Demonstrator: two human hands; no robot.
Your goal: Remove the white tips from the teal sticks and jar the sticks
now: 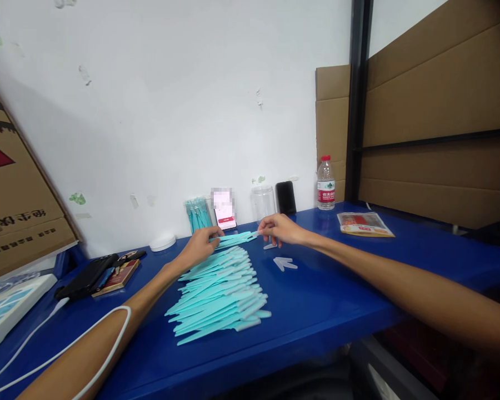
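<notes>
Many blue sticks (pixel 223 297) on a blue table (pixel 325 300)

They lay in a pile up close, with a few clear caps (pixel 290 266) beside it. Past these, the left hand (pixel 204 244) pinched one blue stick (pixel 233 239) and the right hand (pixel 280 229) pinched one clear cap (pixel 254 234) at its tip. At the back, near the wall (pixel 170 111), stood a clear jar (pixel 263 204) and a lit phone (pixel 224 210)

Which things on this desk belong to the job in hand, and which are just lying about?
Likely in the job:
turquoise sticks, some in the left hand
loose clear caps, near the right hand
probably the stick-filled jar and clear jar

Seemingly just lying about:
water bottle
flat packet
lit phone
black pouch
</notes>
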